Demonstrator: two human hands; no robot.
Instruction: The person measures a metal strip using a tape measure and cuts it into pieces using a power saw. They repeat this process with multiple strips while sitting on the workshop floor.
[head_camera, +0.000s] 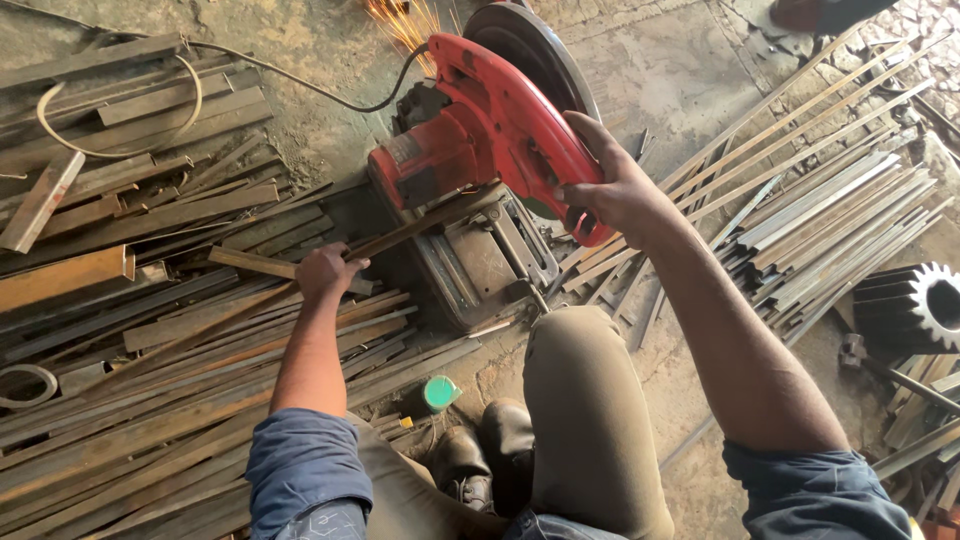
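Note:
A red chop saw (480, 130) stands on the concrete floor in front of me, with sparks (400, 18) flying off behind it. My right hand (612, 185) is closed around the saw's handle at its near right side. A long flat steel bar (420, 225) runs through the saw's vise (490, 255) toward the left, and my left hand (325, 270) grips that bar just left of the saw base. My knee (580, 370) and black shoes (485, 450) are below the saw.
Rusty flat bars and angle pieces (130, 330) lie heaped on the left. A bundle of long thin metal strips (830, 210) fans out on the right, beside a large gear (915, 305). A black cable (300, 85) runs to the saw. A small green cup (441, 392) sits by my shoes.

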